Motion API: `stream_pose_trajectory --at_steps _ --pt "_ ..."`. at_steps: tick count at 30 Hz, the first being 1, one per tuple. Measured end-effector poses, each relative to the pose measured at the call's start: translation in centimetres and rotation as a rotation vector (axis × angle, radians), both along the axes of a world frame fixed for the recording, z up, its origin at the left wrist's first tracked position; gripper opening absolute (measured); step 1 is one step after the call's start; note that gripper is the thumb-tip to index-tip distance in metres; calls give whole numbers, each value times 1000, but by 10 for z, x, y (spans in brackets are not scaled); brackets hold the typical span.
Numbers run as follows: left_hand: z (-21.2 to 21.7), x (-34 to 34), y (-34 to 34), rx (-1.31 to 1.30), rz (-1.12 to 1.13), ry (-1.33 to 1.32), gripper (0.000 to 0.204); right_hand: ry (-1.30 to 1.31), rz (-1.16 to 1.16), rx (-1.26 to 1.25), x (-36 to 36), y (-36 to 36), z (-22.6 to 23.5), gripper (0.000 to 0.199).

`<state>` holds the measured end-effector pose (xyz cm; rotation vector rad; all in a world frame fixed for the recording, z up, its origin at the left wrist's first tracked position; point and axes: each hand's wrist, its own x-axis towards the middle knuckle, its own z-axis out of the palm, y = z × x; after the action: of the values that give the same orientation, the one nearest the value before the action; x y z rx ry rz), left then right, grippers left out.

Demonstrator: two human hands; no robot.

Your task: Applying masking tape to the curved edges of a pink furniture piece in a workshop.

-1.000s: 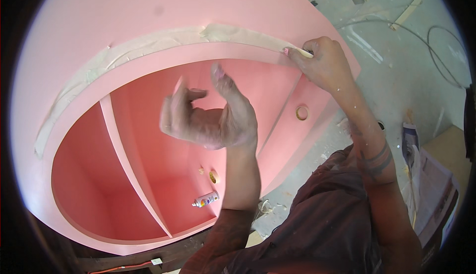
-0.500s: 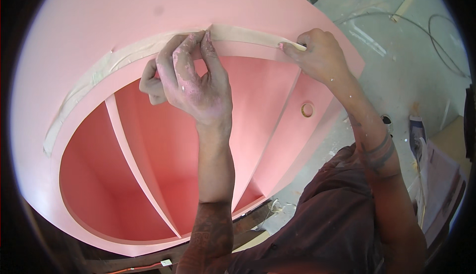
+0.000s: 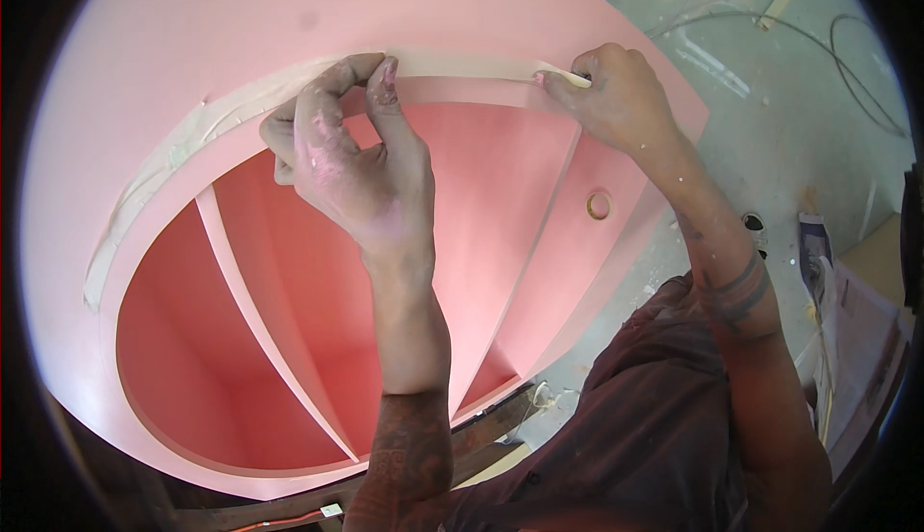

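A long strip of beige masking tape (image 3: 241, 114) runs along the front edge of a pink cabinet (image 3: 192, 32), starting low at the far left, curving up and then crossing to the right above the opening. Its left stretch looks wrinkled and partly lifted off the paint. Inside the cabinet a thin pink divider (image 3: 265, 325) slants down through the hollow, splitting it into compartments.

The left hand (image 3: 351, 162) sits near the middle of the tape — thumb and fingertips pressed together in a pinching grip on the tape's lower edge at the cabinet's lip, paint flecks on the knuckles. Further right, a round hole (image 3: 599, 206) shows in the cabinet's side panel.

The right hand (image 3: 621, 99) holds the tape's right end, its grip closed on the strip with the fingertips pinching it against the cabinet's top corner. Beyond it lies a dusty concrete floor (image 3: 770, 109) with a thin cable (image 3: 866, 70) looping across it.
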<state>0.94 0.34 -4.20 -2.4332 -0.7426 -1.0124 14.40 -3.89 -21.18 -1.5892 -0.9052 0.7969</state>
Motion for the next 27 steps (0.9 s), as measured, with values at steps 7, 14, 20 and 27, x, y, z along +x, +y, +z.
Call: stream_pose_trajectory --at_steps 7,14,20,27 --pt "-1 -2 7 201 54 144 16 -12 53 -113 1 2 7 56" --pt "-7 -5 21 331 26 179 21 -28 60 -109 2 1 7 51" --pt "-10 -4 23 312 -46 149 21 -28 75 -116 5 1 7 42" --pt "-12 -7 24 302 -45 152 22 -27 67 -110 4 0 3 48"
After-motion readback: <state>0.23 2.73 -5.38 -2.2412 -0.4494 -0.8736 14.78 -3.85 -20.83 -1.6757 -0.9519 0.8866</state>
